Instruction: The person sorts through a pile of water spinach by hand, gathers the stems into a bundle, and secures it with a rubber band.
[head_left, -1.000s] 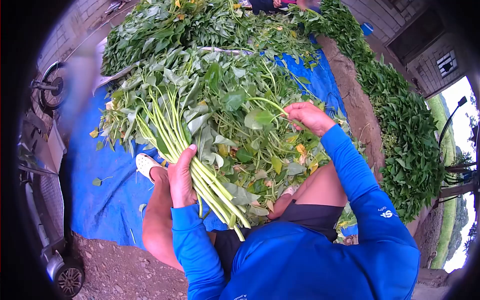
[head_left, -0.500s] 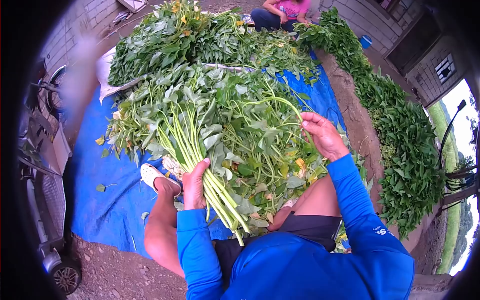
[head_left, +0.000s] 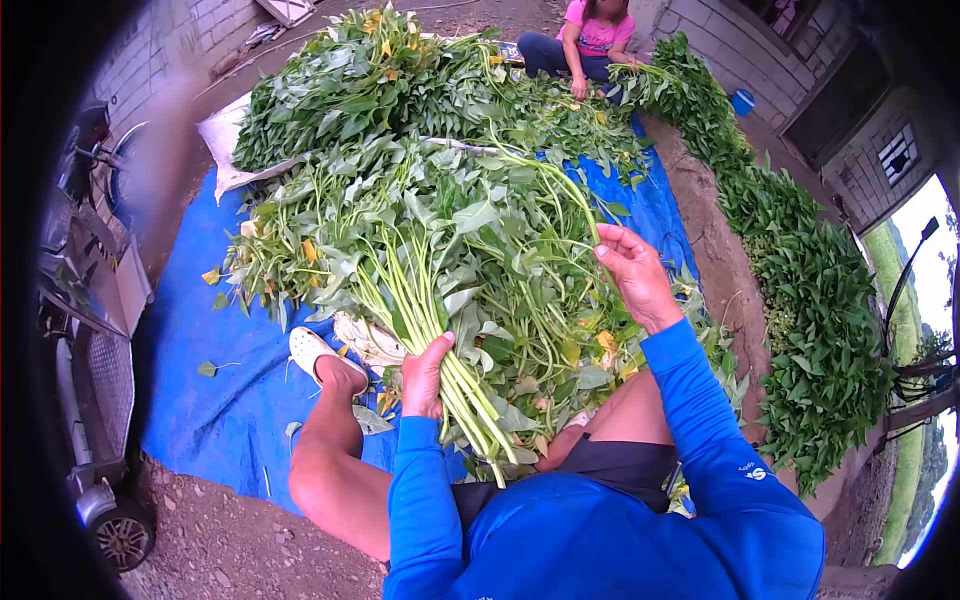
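My left hand [head_left: 425, 378] is wrapped round a bundle of pale green leafy stems [head_left: 425, 325], whose cut ends point down toward my lap and whose leaves spread over the pile. To its right, my right hand [head_left: 636, 275] pinches a single long stem [head_left: 572, 192] that arches up and left above the heap. A large pile of loose leafy vines [head_left: 530, 290] lies in front of me between my legs and beyond, with some yellow leaves in it.
Under the greens is a blue tarp [head_left: 215, 400]. Stacked bundles [head_left: 340, 90] rest on a white sack [head_left: 226, 130] behind. Leafy bundles [head_left: 800, 300] line the right side. A person in pink [head_left: 597, 38] sits at the back. A wheeled vehicle [head_left: 110, 400] stands left.
My left hand and its bundle have shifted slightly right. The stem in my right hand now stands more upright. At the back, the person's arm reaches lower.
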